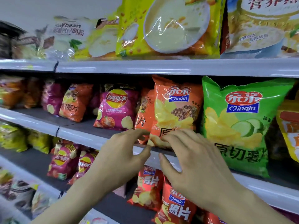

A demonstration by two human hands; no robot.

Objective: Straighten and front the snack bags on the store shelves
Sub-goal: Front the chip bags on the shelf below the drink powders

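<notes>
Low centre, my left hand (123, 159) and right hand (194, 162) sit half-spread, fingertips on the bottom edge of the orange chip bag (176, 109), mid-frame on the middle shelf (80, 136), thumbs clear, squaring it forward, I reckon

Standing on white metal shelf (90, 136), orange plastic crisp bag (176, 110), green plastic crisp bag (239, 123) just right of it, magenta plastic crisp bag (116, 109) left of it, farther back

Both forearms are raised forward and upward. The left hand (123, 156) and right hand (192, 162) are held close together, backs turned up, fingers loosely stretched ahead, thumbs spread beneath and pointed at each other
</notes>
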